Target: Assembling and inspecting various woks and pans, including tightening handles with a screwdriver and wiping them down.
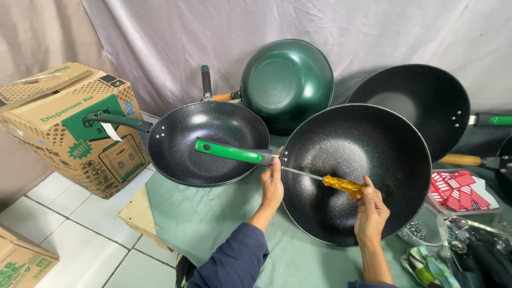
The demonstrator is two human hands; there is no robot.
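A black speckled wok (pixel 368 149) stands tilted on its side on the green table cloth (pixel 213 224), its inside facing me. My left hand (pixel 272 184) grips the base of its green handle (pixel 229 152), where the handle meets the rim. My right hand (pixel 370 210) holds a screwdriver with an amber handle (pixel 344 185). The shaft runs left across the inside of the wok, and its tip sits at the handle joint.
A second black wok (pixel 208 141) lies to the left. A green wok (pixel 285 82) leans on the curtain, and another black wok (pixel 416 104) stands behind. A cardboard box (pixel 69 122) sits far left. Red cards (pixel 458 189), a bowl of screws (pixel 418 229) and loose handles lie at the right.
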